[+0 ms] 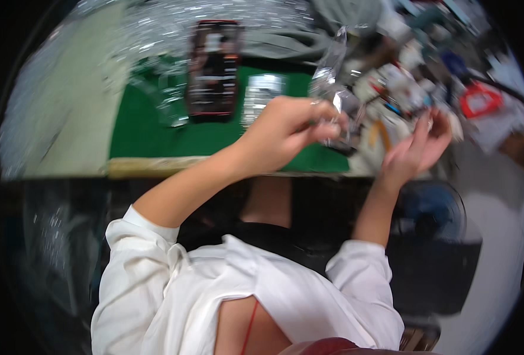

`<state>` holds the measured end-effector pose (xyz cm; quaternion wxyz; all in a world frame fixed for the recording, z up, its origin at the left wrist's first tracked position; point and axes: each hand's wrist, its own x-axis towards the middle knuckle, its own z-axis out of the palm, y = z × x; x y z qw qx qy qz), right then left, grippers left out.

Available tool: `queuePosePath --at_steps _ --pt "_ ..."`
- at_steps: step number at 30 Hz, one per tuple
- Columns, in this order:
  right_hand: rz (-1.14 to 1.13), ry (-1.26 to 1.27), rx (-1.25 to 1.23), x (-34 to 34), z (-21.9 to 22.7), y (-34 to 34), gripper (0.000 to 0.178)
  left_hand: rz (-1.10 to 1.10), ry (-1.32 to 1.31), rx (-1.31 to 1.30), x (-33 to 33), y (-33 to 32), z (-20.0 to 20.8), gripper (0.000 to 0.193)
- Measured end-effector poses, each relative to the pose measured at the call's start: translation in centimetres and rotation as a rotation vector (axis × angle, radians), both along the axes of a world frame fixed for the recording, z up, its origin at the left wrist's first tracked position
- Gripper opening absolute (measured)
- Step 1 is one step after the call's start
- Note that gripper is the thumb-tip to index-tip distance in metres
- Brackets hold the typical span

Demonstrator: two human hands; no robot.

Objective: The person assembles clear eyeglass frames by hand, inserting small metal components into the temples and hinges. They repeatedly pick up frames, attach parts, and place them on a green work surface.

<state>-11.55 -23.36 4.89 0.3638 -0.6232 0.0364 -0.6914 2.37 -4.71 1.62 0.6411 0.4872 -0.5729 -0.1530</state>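
My left hand [291, 131] reaches across the green mat [149, 139] with its fingers closed in a pinch. A strip of shiny clear plastic [331, 68] rises from behind those fingertips, and the pinch appears to be on it. Off to the right, beyond the mat, my right hand [419, 148] is raised with its thumb and fingers drawn together. Something small and pale may sit at its fingertips, but blur hides what it is. Just left of my left hand lies a silvery, striped flat packet [262, 97].
A phone [214, 71] with a lit screen and red edge lies on the mat. Clear plastic pieces [170, 94] lie beside it, with a heap of clear plastic [173, 23] behind. Mixed clutter and a red ring-shaped thing [481, 100] fill the right. A fan [430, 210] stands below.
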Motion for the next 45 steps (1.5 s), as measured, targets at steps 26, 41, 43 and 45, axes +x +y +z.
queuePosePath --at_steps 26,41,43,45 --pt "0.092 0.572 0.025 -1.2 -10.6 9.2 0.012 1.024 0.584 1.031 29.4 42.4 -5.5 0.038" --pt "0.075 0.561 0.054 -1.8 -10.0 10.7 0.008 0.196 -0.801 0.439 15.4 15.9 -6.7 0.021" --pt "0.076 0.567 0.093 -2.0 -10.4 10.7 0.008 0.228 -0.624 0.409 14.6 17.2 -6.4 0.020" --pt "0.105 0.583 0.106 -1.9 -10.5 10.7 0.008 0.182 -0.303 0.381 13.5 18.3 -4.6 0.019"
